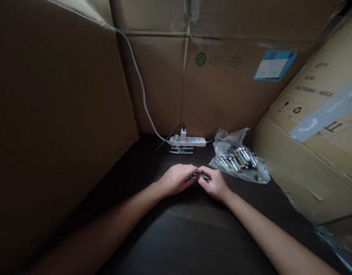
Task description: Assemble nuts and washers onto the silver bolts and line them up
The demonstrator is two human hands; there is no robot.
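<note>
The left hand (176, 180) and right hand (214, 185) nearly met above the table (178, 236), both gripping a metal part (205, 177) between them. Beyond lay two rods (187, 153), then a power strip (197, 142) near the back box (158, 76). A bag (261, 176) of bolts (234, 162) bordered the right box (302, 168); the left box (64, 95) stood farther off. Dark tabletop spread between the forearms (132, 208).

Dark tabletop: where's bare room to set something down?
Bare: between the left forearm and right forearm; also between the left hand and left carton. Crowded: back centre and right, with metal rods, power strip, plastic bag of bolts.
</note>
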